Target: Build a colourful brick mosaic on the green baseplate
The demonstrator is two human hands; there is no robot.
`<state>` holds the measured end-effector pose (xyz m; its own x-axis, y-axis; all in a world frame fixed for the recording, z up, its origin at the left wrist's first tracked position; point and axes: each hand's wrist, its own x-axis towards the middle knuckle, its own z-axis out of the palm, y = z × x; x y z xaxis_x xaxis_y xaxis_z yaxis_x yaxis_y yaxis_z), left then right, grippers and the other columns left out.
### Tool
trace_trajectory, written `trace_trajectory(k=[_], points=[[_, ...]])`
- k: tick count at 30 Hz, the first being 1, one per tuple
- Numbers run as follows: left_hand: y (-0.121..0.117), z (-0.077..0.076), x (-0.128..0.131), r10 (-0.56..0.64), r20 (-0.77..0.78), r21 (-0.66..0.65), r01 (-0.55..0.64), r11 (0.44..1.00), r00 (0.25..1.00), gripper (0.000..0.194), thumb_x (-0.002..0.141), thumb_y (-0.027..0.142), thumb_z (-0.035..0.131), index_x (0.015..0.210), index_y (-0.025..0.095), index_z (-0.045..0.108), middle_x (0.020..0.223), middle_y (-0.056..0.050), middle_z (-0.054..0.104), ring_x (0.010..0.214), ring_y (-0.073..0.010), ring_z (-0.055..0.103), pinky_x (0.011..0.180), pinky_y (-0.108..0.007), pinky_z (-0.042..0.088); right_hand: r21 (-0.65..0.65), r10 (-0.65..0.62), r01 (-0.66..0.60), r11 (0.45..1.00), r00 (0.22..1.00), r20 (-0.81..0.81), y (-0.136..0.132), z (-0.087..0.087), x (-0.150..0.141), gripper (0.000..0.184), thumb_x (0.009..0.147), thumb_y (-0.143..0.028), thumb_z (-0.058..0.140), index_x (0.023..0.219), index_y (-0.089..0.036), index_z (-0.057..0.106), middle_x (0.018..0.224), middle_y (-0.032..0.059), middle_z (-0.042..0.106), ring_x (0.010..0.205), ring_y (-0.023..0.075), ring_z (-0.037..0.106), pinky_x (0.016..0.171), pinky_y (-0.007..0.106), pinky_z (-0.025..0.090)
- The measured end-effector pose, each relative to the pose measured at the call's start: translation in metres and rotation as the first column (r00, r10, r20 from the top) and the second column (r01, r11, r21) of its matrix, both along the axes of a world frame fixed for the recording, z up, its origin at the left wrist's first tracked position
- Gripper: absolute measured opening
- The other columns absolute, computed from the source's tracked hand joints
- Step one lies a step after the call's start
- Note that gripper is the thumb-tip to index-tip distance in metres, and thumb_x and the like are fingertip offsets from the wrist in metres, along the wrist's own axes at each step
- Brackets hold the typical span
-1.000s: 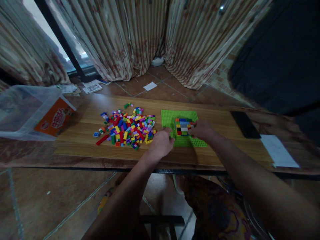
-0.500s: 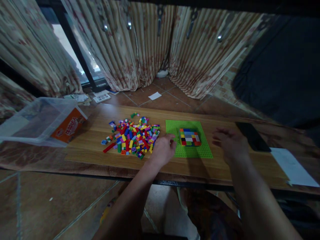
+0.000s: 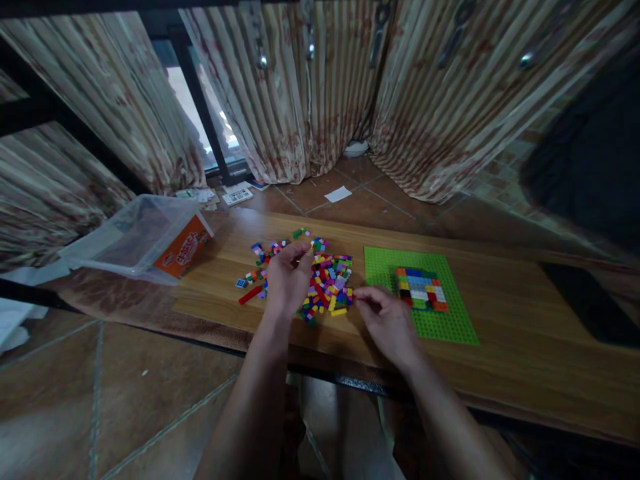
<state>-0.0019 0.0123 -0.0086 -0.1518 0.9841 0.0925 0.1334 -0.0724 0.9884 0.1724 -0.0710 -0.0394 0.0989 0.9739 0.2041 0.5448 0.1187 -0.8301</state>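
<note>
brick pile (image 3: 330, 273): right here below me, a loose spread of colours on the wooden table (image 3: 505, 300), lying to the left of the green baseplate (image 3: 455, 320) with a strip of wood between the two.
left hand (image 3: 287, 280): out over the pile, reaching across its left half, my palm and wrist hiding the bricks underneath.
left grip: thumb and index drawn close together at the tips; a fleck of yellow shows there, and whether I have it pinched or it lies behind, I cannot tell.
right hand (image 3: 387, 323): at the pile's right border, overlapping the plate's near left part in view, fingers pointing left into the bricks.
right grip: thumb and index curled nearly together, only a slim gap at most; I cannot tell if anything small sits between them.
yellow bar (image 3: 339, 312): just left of my right fingertips and a touch nearer to me, long axis running mostly side to side; right hand closer.
red bar (image 3: 250, 295): out on the left fringe, slanting from near left to far right; left hand closer.
built block (image 3: 421, 290): on the plate, to the right of my right hand and slightly beyond it; left hand well apart.
</note>
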Motion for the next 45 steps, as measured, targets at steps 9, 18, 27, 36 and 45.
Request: trace_trajectory(k=[9, 18, 27, 36, 45], points=[[-0.010, 0.003, -0.010, -0.078, -0.364, 0.023, 0.093, 0.995, 0.928, 0.021, 0.084, 0.020, 0.054, 0.098, 0.014, 0.070, 0.090, -0.004, 0.073, 0.082, -0.0156, 0.066, 0.076, -0.026, 0.050, -0.002, 0.153, -0.158, 0.987, 0.951, 0.268, 0.008, -0.001, -0.006, 0.026, 0.087, -0.017, 0.052, 0.106, -0.025, 0.069, 0.101, 0.0043, 0.065, 0.092, 0.0196, 0.063, 0.084, 0.035, 0.050], [-0.011, 0.005, -0.005, -0.129, -0.511, -0.006, 0.146, 0.989, 0.850, 0.023, 0.085, 0.021, 0.053, 0.098, 0.015, 0.070, 0.090, -0.004, 0.073, 0.081, -0.0163, 0.066, 0.079, -0.027, 0.050, 0.039, 0.153, -0.175, 0.984, 0.931, 0.330, 0.014, -0.002, -0.017, 0.018, 0.091, -0.016, 0.050, 0.093, -0.024, 0.067, 0.095, 0.0045, 0.062, 0.092, 0.0200, 0.061, 0.082, 0.033, 0.049], [-0.018, 0.003, 0.016, -0.232, -0.496, -0.021, 0.256, 0.966, 0.837, 0.023, 0.085, 0.023, 0.053, 0.100, 0.017, 0.070, 0.094, -0.005, 0.074, 0.082, -0.0165, 0.067, 0.078, -0.027, 0.050, 0.091, -0.001, -0.014, 0.996, 0.987, 0.163, -0.002, 0.014, 0.009, 0.017, 0.091, -0.023, 0.051, 0.101, -0.022, 0.065, 0.093, 0.0041, 0.065, 0.085, 0.0176, 0.062, 0.078, 0.031, 0.050], [-0.029, -0.002, 0.045, -0.307, -0.526, 0.026, 0.376, 0.926, 0.793, 0.022, 0.087, 0.021, 0.052, 0.100, 0.019, 0.069, 0.086, -0.003, 0.073, 0.074, -0.0149, 0.066, 0.071, -0.026, 0.051, 0.061, -0.346, 0.342, 0.938, 0.934, 0.090, -0.030, 0.008, 0.106, 0.023, 0.082, -0.037, 0.064, 0.097, -0.022, 0.072, 0.095, 0.0054, 0.069, 0.084, 0.0207, 0.065, 0.077, 0.036, 0.051], [-0.033, -0.006, 0.066, -0.347, -0.537, 0.019, 0.422, 0.906, 0.769, 0.022, 0.087, 0.019, 0.051, 0.100, 0.020, 0.069, 0.089, -0.004, 0.073, 0.075, -0.0154, 0.066, 0.072, -0.026, 0.050, 0.039, -0.246, 0.245, 0.969, 0.923, 0.296, -0.031, 0.004, 0.113, 0.020, 0.082, -0.035, 0.060, 0.091, -0.020, 0.071, 0.087, 0.0061, 0.069, 0.073, 0.0199, 0.063, 0.073, 0.035, 0.051]])
